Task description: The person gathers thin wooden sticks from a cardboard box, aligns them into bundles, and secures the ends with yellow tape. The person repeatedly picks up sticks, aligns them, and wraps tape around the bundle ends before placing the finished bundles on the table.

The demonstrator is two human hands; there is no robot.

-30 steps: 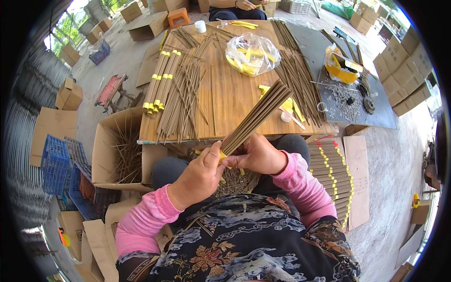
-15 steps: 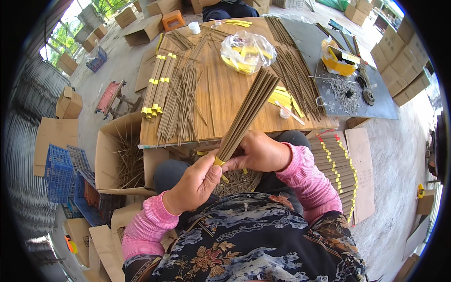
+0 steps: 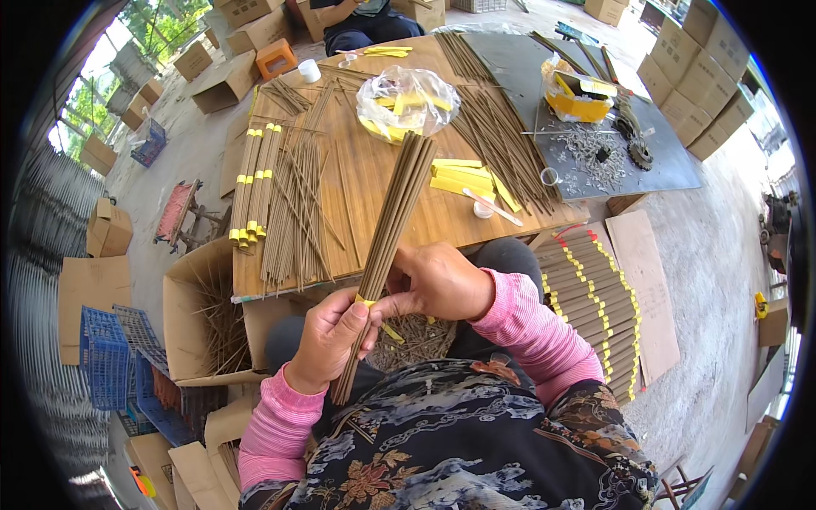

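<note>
My left hand (image 3: 333,330) is closed round a bundle of thin brown incense sticks (image 3: 396,200), held tilted over my lap. The bundle's lower end sticks out beneath this hand. A narrow yellow paper band (image 3: 365,303) shows around the sticks near my left thumb. My right hand (image 3: 446,280) is closed against the bundle at the band, thumb in front and curled fingers partly hidden behind the sticks. Yellow paper strips (image 3: 463,177) lie on the wooden table (image 3: 357,208) ahead, near a small white pot (image 3: 483,209) with a flat stick across it.
Yellow-banded bundles (image 3: 255,183) and loose sticks (image 3: 293,212) lie on the table's left. A plastic bag (image 3: 408,102) of yellow strips sits mid-table. A cardboard box (image 3: 200,314) of sticks stands left; finished bundles (image 3: 595,297) lie right. Another person (image 3: 365,25) sits across.
The bundle stands steeper, and its lower end now reaches below my left hand. The yellow band sits higher up the sticks. The whole view has shifted, showing more of the person opposite.
</note>
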